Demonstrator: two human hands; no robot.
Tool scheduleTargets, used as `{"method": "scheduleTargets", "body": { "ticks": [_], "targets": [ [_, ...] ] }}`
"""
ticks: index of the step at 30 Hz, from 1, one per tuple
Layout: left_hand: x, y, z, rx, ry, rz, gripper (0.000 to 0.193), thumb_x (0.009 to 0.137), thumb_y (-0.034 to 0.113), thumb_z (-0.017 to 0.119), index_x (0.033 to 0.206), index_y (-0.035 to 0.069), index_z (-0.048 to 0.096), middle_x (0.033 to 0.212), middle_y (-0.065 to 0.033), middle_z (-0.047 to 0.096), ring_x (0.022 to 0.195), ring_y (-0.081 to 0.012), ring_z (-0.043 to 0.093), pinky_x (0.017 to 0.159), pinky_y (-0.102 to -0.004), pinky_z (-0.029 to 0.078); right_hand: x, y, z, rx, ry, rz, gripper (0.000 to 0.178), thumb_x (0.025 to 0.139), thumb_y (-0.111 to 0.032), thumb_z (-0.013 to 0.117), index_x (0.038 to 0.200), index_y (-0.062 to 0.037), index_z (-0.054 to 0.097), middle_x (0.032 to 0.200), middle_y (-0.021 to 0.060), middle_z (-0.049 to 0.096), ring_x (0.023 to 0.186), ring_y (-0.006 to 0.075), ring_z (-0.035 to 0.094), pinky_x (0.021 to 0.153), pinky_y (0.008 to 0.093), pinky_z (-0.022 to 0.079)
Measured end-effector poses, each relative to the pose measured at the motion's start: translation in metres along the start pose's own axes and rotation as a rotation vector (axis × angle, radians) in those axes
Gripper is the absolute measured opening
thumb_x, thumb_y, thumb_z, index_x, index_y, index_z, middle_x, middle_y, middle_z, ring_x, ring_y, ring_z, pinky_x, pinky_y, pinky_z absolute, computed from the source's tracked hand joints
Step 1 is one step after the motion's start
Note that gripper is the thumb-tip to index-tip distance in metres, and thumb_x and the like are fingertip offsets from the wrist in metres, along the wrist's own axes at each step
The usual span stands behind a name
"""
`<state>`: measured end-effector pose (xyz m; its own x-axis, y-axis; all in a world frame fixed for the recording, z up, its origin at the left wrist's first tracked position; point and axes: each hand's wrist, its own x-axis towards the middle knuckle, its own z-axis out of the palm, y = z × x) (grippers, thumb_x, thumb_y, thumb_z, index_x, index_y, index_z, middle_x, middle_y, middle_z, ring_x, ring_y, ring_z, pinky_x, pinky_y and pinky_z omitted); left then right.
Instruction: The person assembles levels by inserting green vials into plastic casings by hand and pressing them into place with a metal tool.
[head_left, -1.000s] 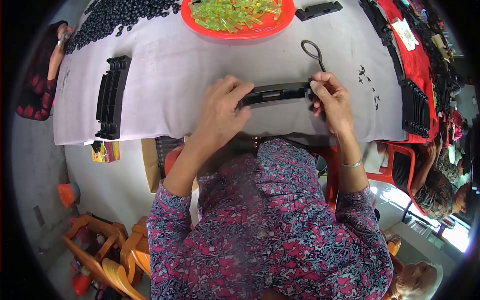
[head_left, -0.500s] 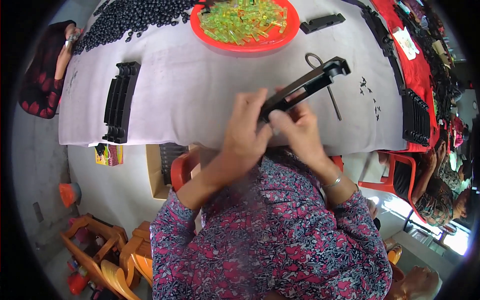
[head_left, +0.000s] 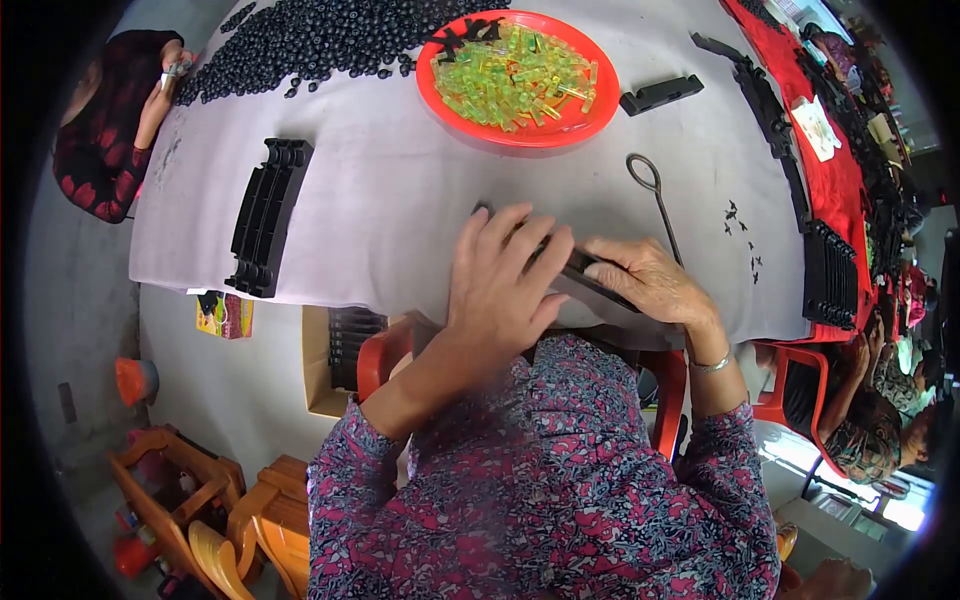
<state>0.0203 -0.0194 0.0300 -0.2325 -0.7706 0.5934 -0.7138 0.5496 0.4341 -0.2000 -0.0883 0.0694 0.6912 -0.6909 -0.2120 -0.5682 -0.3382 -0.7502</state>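
Observation:
A long black plastic bar (head_left: 606, 290) lies slantwise low over the table's near edge, partly covered by my hands. My right hand (head_left: 662, 285) grips its right end, thumb on top. Across its middle spreads my left hand (head_left: 497, 285), with stretched fingers over the bar; how firmly it touches is hidden. The bar's far left tip shows beyond the left fingertips. To the right lies a metal rod with a looped end (head_left: 660, 200). Ahead is a red plate (head_left: 470, 122) filled with yellow-green clear small tubes (head_left: 525, 85) and some small black pieces.
A ribbed black part (head_left: 268, 215) lies at left, another black bar (head_left: 662, 94) beyond the plate. Many small black round pieces (head_left: 330, 45) cover the far left. Tiny black bits (head_left: 737, 220) and a black stack (head_left: 830, 270) are at right. A person (head_left: 110, 130) sits left.
The black bar has come down from a raised, right-tilted pose and now slopes the other way. My left hand has spread over it; my right hand has shifted to its right end.

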Motion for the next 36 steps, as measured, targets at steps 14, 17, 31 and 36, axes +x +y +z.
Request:
{"method": "scheduleTargets", "body": {
  "ticks": [14, 17, 31, 36],
  "targets": [
    [-0.006, -0.030, 0.022, -0.051, -0.159, -0.058, 0.038, 0.071, 0.021, 0.079, 0.105, 0.011, 0.065, 0.092, -0.0037, 0.057, 0.091, -0.0263, 0.056, 0.090, -0.0458, 0.042, 0.034, 0.020, -0.014, 0.097, 0.408, -0.122, 0.014, 0.091, -0.011, 0.068, 0.098, 0.0009, 0.068, 0.083, 0.0020, 0.064, 0.073, 0.0063, 0.055, 0.064, 0.0272, 0.047],
    [-0.007, -0.032, 0.022, -0.050, -0.155, -0.049, 0.038, 0.070, 0.020, 0.079, 0.104, 0.011, 0.065, 0.092, -0.0040, 0.057, 0.091, -0.0267, 0.055, 0.086, -0.0426, 0.042, 0.068, 0.014, -0.017, 0.189, 0.496, -0.085, 0.013, 0.091, -0.010, 0.067, 0.097, 0.0014, 0.068, 0.078, 0.0001, 0.064, 0.072, 0.0065, 0.056, 0.063, 0.0276, 0.047],
    [-0.008, -0.033, 0.022, -0.083, -0.125, -0.033, 0.039, 0.070, 0.018, 0.080, 0.105, 0.010, 0.066, 0.092, -0.0043, 0.057, 0.091, -0.0264, 0.055, 0.088, -0.0421, 0.041, 0.192, 0.009, -0.009, -0.357, 0.484, -0.029, 0.019, 0.074, -0.014, 0.070, 0.084, 0.0013, 0.067, 0.074, 0.0185, 0.067, 0.065, 0.0322, 0.063, 0.065, 0.0417, 0.052],
    [-0.006, -0.032, 0.022, -0.060, -0.135, -0.034, 0.037, 0.072, 0.020, 0.078, 0.105, 0.010, 0.066, 0.091, -0.0046, 0.057, 0.091, -0.0268, 0.055, 0.087, -0.0422, 0.041, 0.200, 0.005, -0.004, -0.538, 0.522, 0.038, 0.020, 0.072, -0.016, 0.071, 0.084, -0.0003, 0.067, 0.080, 0.0188, 0.067, 0.074, 0.0372, 0.065, 0.067, 0.0471, 0.052]
  ]
}}
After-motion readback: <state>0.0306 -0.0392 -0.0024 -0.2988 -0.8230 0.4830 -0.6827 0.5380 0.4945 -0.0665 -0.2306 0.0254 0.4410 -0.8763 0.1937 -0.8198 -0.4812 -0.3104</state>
